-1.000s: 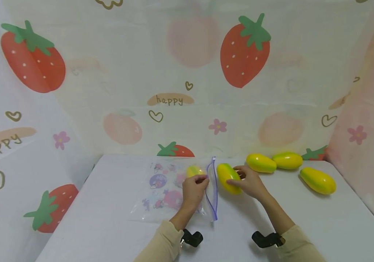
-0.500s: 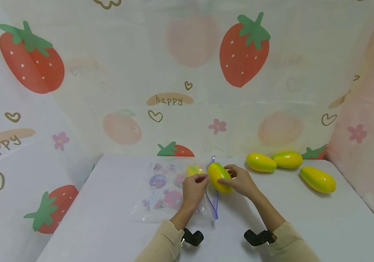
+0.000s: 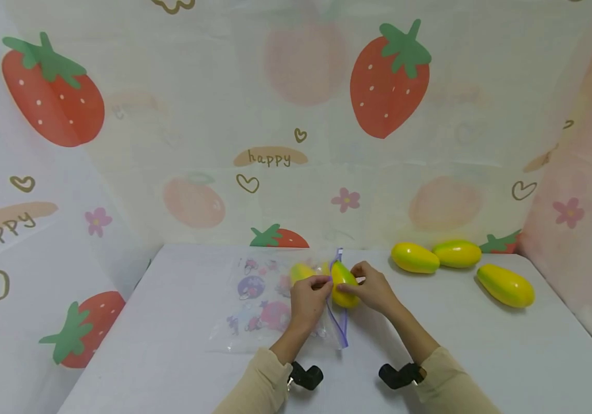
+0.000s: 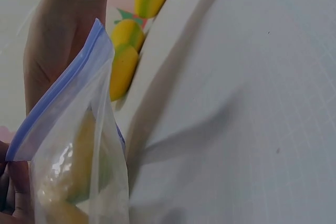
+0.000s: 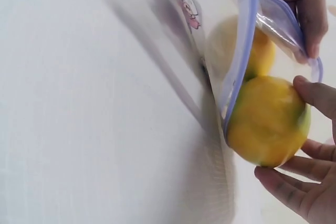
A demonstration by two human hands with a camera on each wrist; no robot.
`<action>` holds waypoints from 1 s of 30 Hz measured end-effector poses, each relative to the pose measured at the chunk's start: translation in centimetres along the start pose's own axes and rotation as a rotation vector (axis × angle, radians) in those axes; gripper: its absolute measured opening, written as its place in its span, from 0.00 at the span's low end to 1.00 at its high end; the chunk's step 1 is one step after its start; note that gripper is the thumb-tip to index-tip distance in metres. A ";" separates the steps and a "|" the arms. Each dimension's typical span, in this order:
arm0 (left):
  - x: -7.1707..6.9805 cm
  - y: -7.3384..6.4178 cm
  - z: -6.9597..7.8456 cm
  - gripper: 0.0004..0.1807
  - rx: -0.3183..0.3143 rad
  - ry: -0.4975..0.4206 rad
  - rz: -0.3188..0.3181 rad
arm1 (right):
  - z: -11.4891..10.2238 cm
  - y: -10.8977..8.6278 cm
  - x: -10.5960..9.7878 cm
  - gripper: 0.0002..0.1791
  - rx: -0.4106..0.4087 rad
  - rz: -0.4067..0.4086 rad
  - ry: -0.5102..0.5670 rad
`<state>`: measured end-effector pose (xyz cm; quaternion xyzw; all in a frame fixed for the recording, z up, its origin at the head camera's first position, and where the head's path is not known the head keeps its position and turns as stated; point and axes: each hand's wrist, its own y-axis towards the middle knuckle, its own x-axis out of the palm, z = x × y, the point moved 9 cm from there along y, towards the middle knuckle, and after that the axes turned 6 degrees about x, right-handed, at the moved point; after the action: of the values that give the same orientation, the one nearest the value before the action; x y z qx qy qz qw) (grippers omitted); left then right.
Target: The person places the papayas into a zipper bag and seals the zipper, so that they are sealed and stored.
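A clear zip bag (image 3: 251,310) with purple edging and cartoon prints lies flat on the table, its mouth to the right. My left hand (image 3: 308,299) pinches the bag's upper edge near the purple zip (image 4: 55,93). In my right hand (image 3: 373,290) a glossy yellow-green papaya (image 5: 268,124) is gripped by thumb and fingertips, its leading end inside the bag's mouth. Right against it, another papaya (image 5: 226,45) sits inside the bag, partly hidden by the plastic and my left hand in the head view.
Two papayas (image 3: 415,257) lie touching at the back right of the white table (image 3: 135,345); a third papaya (image 3: 505,286) lies nearer on the right. A strawberry-print cloth (image 3: 197,115) stands behind and along both sides.
My right hand has moved left, carrying the papaya from beside the bag into its mouth. The papaya inside has shifted slightly left. My left hand keeps its hold on the edge.
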<state>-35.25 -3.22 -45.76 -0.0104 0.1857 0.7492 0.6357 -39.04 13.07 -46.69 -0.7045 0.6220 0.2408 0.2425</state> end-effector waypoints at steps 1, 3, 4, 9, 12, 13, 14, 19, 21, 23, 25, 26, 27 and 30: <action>0.0 0.0 0.0 0.10 0.000 -0.001 -0.001 | 0.0 0.0 0.1 0.29 0.004 0.004 0.007; 0.1 0.0 0.0 0.10 0.009 0.001 0.000 | 0.1 0.1 0.2 0.29 0.016 0.011 0.015; 0.1 0.0 0.0 0.10 0.014 0.002 0.002 | 0.1 0.2 0.3 0.29 0.027 0.015 0.025; 0.0 0.1 0.0 0.09 0.014 0.000 0.004 | 0.5 0.2 0.7 0.31 0.060 -0.002 0.055; 0.0 0.1 0.1 0.10 0.009 -0.007 -0.001 | 0.5 0.2 1.2 0.31 0.071 -0.056 0.104; 0.0 0.2 0.1 0.10 0.011 -0.009 -0.002 | 0.5 0.2 1.4 0.32 0.072 -0.074 0.118; 0.0 0.2 0.1 0.10 0.012 -0.011 -0.003 | 0.5 0.2 1.5 0.32 0.071 -0.089 0.132; -0.1 0.2 0.2 0.09 0.015 -0.012 -0.003 | 0.4 0.3 1.8 0.32 0.048 -0.094 0.154; -0.1 0.2 0.2 0.09 0.013 -0.012 -0.002 | 0.3 0.4 1.8 0.30 0.037 -0.072 0.157; -0.1 0.1 0.1 0.09 0.008 -0.015 -0.004 | 0.2 0.5 1.8 0.28 0.032 -0.047 0.154; 0.0 0.1 0.0 0.09 0.008 -0.017 -0.007 | 0.2 0.6 1.7 0.25 0.035 -0.022 0.155; 0.0 0.1 -0.1 0.09 0.009 -0.021 -0.008 | 0.2 0.6 1.8 0.24 0.038 -0.010 0.156; 0.1 0.1 -0.1 0.09 0.009 -0.025 -0.009 | 0.2 0.7 1.8 0.23 0.032 -0.001 0.150; 0.1 0.1 -0.1 0.09 0.012 -0.037 -0.009 | 0.2 0.8 1.9 0.20 0.031 0.015 0.140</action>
<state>-35.42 -3.15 -45.85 0.0064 0.1784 0.7451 0.6426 -39.61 11.65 -48.10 -0.7111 0.6464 0.1831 0.2073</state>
